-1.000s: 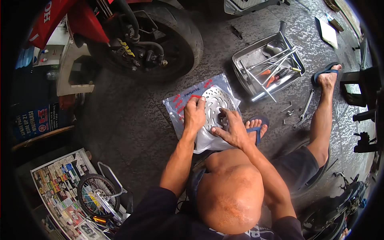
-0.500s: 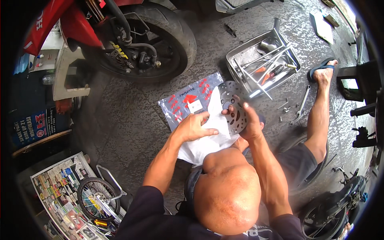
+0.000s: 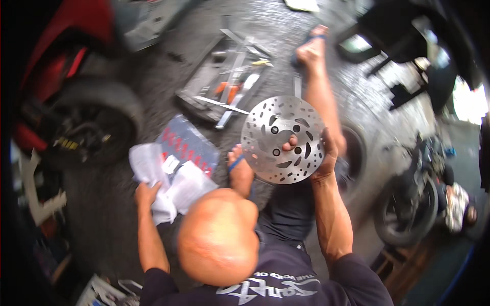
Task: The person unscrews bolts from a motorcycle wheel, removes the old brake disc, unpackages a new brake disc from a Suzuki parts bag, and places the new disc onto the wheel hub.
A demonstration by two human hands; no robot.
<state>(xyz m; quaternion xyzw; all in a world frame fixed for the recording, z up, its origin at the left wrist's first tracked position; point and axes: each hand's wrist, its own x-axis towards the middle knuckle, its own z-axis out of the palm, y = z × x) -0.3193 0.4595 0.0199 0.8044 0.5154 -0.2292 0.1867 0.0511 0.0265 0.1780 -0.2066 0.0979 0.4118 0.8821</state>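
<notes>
Since the view has swung round to the person's right, the red motorcycle (image 3: 87, 89) now sits at the far left, blurred along with much of the floor. The metal tray (image 3: 196, 106), with rods and tools in and across it, lies beyond the person's nearer foot (image 3: 242, 178); that foot rests between the packaging and the place where the disc is held up.

The packaging has parted from what it covered: a clear bag with red print (image 3: 186, 135) lies on the floor at the person's left, with white wrap (image 3: 191, 186) crumpled over its near part. Half a second ago the wrap was touching the brake disc (image 3: 266, 138); now the disc is well apart from it, raised in front of the outstretched leg (image 3: 316, 84), its drilled face turned toward the camera and fully bare. For the work in hand, that suggests the unwrapping is done and the disc is free to be handled.

All of its support seems to come from the right hand (image 3: 329, 160), curled round the rim from behind, with fingertips (image 3: 290, 143) poking through the centre hole. The left hand (image 3: 147, 193) has moved away from the disc and touches the wrap's outer edge, fingers bent; whether it grips the wrap cannot be told through the blur. Smallest of all, a white label (image 3: 171, 164) shows on the bag.
</notes>
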